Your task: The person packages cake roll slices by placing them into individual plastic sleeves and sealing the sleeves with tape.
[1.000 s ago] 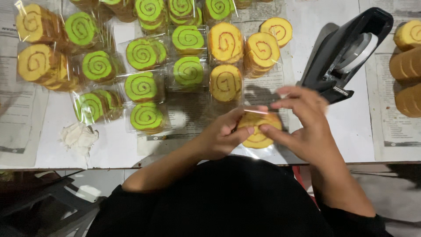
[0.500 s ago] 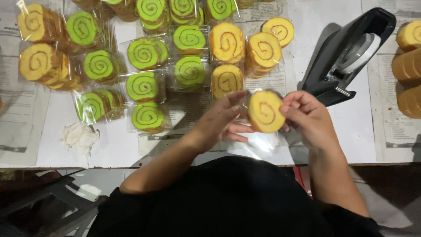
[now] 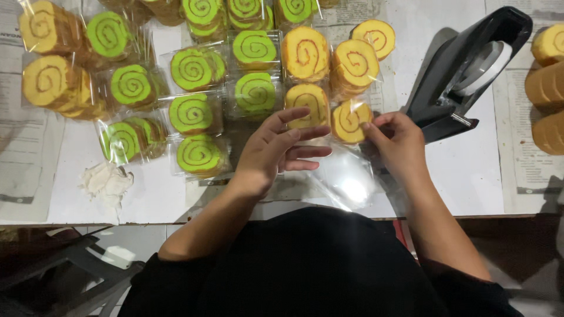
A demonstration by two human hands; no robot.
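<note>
I'm seeing the right hand pinching 1 wrapped yellow roll slice at the table centre, beside 4 other yellow packs. Left hand is hovering open, fingers spread, touching clear wrap. 1 black tape dispenser sitting just right.

White table seen from above, its top partly covered with sheets of newspaper. Bright overhead light glares off the surface. Below the near edge, a dark floor and a grey metal frame at lower left.
</note>
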